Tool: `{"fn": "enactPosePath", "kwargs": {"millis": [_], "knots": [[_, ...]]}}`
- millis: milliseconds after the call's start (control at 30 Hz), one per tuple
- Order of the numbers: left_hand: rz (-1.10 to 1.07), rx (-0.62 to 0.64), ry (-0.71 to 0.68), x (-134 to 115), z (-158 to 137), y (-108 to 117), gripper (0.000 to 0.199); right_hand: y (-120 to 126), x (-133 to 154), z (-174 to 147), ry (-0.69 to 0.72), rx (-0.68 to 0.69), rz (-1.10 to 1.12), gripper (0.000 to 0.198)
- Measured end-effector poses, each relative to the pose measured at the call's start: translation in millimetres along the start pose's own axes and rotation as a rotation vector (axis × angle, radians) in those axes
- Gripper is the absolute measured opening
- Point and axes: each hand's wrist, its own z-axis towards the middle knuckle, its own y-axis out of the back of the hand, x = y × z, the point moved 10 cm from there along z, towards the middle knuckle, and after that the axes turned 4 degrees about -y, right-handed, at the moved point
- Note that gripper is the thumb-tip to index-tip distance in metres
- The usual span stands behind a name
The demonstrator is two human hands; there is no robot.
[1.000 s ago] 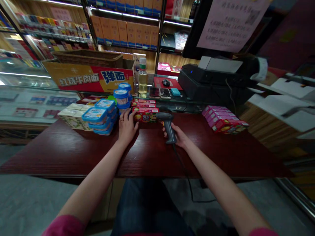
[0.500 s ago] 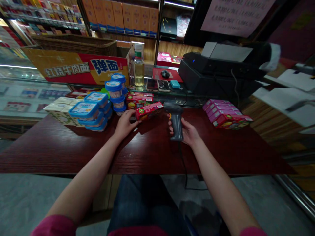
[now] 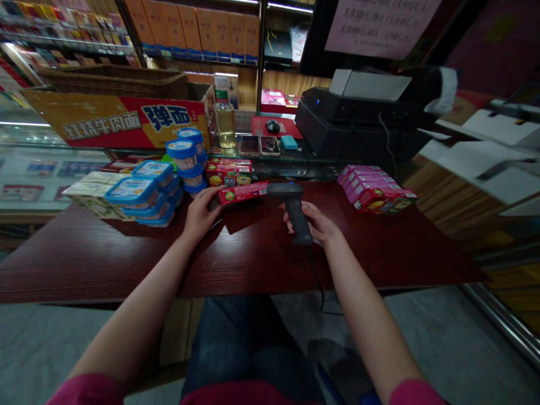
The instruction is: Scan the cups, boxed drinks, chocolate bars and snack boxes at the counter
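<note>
My left hand grips one end of a small red box, holding it raised above the dark wooden counter. In my right hand is a black barcode scanner, fingers wrapped round its handle. The scanner's head points left, close to the right end of the red box. Its cable hangs down over the counter's front edge. Just behind my left hand stand more red boxes and a stack of round blue-lidded tubs.
Rectangular blue-lidded containers and white tissue-like packs sit at left. A row of pink and red boxes lies at right. Behind are a bottle, phones, a mouse, a noodle carton and a black printer-like machine.
The red box has turned so its long side faces me more squarely. The scanner's handle has tilted and a small blue light shows on its head. The whole view has shifted slightly.
</note>
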Motion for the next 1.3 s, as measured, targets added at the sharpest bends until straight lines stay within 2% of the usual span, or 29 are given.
{"fn": "enactPosePath", "kwargs": {"millis": [333,500,633,733,800,900,1033,1167,1300], "knots": [[0.001,-0.007,0.026,5.3,-1.2,1.5,0.045,7.9,-2.4,1.4,0.003,-0.009,0.004,0.057],[0.002,0.019,0.088,13.7,-4.0,-2.3,0.05,23.3,-4.2,-4.6,0.003,-0.035,0.012,0.052],[-0.108,0.078,0.219,25.1,-11.4,-16.0,0.065,52.8,-2.3,-33.9,-0.022,-0.147,0.033,0.046],[-0.232,0.173,0.285,19.8,-13.2,-41.1,0.073,72.2,3.2,-71.1,-0.012,-0.21,0.048,0.048],[-0.264,0.218,0.285,5.5,-10.0,-61.6,0.074,81.7,7.9,-99.6,0.009,-0.242,0.055,0.049],[-0.279,0.265,0.258,-28.9,-1.1,-101.0,0.068,94.6,16.4,-144.3,0.07,-0.318,0.067,0.044],[-0.392,0.324,0.191,-93.0,12.4,-169.3,0.057,116.8,33.0,-203.9,0.217,-0.467,0.085,0.039],[-0.524,0.387,0.11,-162.0,24.5,-237.0,0.051,152.4,45.9,-259.8,0.336,-0.669,0.131,0.032],[-0.497,0.348,0.037,-214.9,38.4,-285.4,0.047,182.4,48.0,-296.7,0.393,-0.8,0.261,0.026]]}}
